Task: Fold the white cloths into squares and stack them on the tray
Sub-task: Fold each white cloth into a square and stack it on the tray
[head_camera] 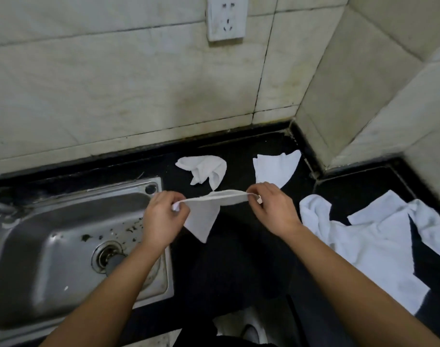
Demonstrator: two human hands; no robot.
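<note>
A white cloth (205,213) is stretched in the air above the black counter (241,251). My left hand (162,217) pinches its left corner and my right hand (272,209) pinches its right corner; a loose flap hangs down between them. Behind my hands, a crumpled white cloth (205,169) lies on the counter, and a flatter, partly folded white cloth (276,167) lies further right. A heap of several unfolded white cloths (371,236) covers the counter at the right. No tray is in view.
A steel sink (63,249) with a drain and dark debris fills the left side. Tiled walls rise behind and at the right, forming a corner. A wall socket (226,17) sits high on the back wall. The counter's front edge runs below my forearms.
</note>
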